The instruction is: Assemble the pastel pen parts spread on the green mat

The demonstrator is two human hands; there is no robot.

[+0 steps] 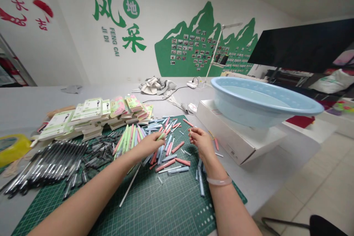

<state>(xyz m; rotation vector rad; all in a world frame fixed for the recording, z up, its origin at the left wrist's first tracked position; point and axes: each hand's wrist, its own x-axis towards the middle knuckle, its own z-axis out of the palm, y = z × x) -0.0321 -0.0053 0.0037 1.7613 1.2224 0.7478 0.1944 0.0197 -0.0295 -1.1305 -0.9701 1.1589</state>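
Note:
My left hand (pixel 151 143) is closed over the pile, with a light green pen part (pixel 160 136) between thumb and fingers. My right hand (pixel 201 141) is held in a pinch to its right, and a tiny pale piece seems to show at its fingertips, too small to name. Under and between both hands lie loose pink pen parts (pixel 177 147), blue pen parts (pixel 178 170) and thin white tubes (pixel 169 169). A bundle of pastel pens (pixel 129 138) in green, pink and purple sits just left of my left hand. Everything rests on a green cutting mat (pixel 171 202).
Black pens (pixel 55 162) lie in a row at the left, beside loose black caps (pixel 102 149). Behind them are stacked small boxes (pixel 91 110) and a yellow tape roll (pixel 15 149). At the right, a blue basin (pixel 249 110) stands on a white box (pixel 229 136).

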